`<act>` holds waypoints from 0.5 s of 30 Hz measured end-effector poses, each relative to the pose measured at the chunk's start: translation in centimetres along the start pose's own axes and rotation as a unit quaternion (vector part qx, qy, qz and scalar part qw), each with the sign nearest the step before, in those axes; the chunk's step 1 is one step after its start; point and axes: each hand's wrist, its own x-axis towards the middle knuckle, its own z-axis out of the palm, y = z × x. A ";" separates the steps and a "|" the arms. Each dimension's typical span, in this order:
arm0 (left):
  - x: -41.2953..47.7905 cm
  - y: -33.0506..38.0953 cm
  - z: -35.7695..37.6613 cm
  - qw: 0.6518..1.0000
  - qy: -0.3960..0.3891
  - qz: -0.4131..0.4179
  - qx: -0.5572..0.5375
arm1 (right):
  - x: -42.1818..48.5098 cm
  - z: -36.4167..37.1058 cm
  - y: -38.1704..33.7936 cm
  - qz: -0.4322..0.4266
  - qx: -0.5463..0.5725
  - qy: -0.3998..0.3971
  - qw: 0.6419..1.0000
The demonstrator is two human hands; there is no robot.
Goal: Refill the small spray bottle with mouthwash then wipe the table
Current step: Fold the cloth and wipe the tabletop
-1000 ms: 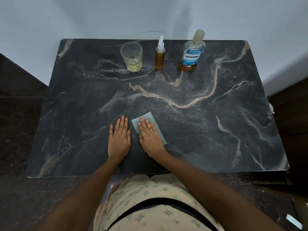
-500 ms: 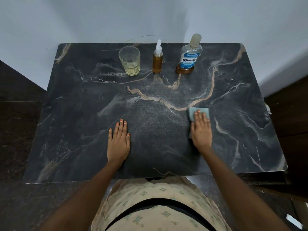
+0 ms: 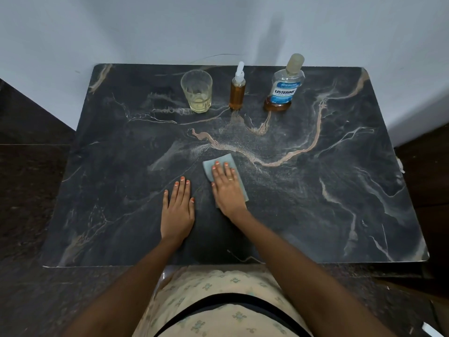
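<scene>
Pressed flat under the right hand (image 3: 227,188), palm down and fingers spread, not pinched or gripped: a pale blue cloth (image 3: 224,161), with its far edge showing past the fingertips and a strip along the little-finger side. Half a second ago, out on the right half of the table (image 3: 352,190) beside the tan vein; now back near the middle, just beside the left hand (image 3: 178,210), close to where it lay a second ago. Reads as one full out-and-back sweep, so wiping well under way rather than starting. Right forearm angled in from the lower right, wrist low, hand tipped slightly toward the far left. Left hand open and empty, palm down on the stone, fingers together and pointing away, in the same spot throughout, likely a brace for the body's lean. Along the back edge, upright and well apart from the cloth: small spray bottle (image 3: 238,90) with nozzle on and amber liquid nearly to the neck, mouthwash bottle (image 3: 283,86) capped with only a little amber left at the bottom, glass (image 3: 196,91) with a shallow pale layer. Refill apparently finished; left half, far strip around the bottles and right edge probably still to cover.
</scene>
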 end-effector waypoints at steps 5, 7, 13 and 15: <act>0.3 -0.1 0.1 1.000 -0.009 0.019 -0.002 | -1.1 -0.3 3.0 -0.028 -0.061 -0.022 0.997; 0.3 -0.1 0.1 1.000 -0.009 0.022 -0.005 | -1.7 -0.6 5.1 -0.004 -0.054 -0.017 0.998; 0.3 0.0 -0.1 1.000 -0.006 0.021 -0.018 | -2.7 -3.2 12.1 0.142 -0.029 0.069 0.987; 0.3 0.0 -0.2 1.000 -0.009 0.019 -0.022 | -2.0 -3.8 13.1 0.170 -0.020 0.077 0.982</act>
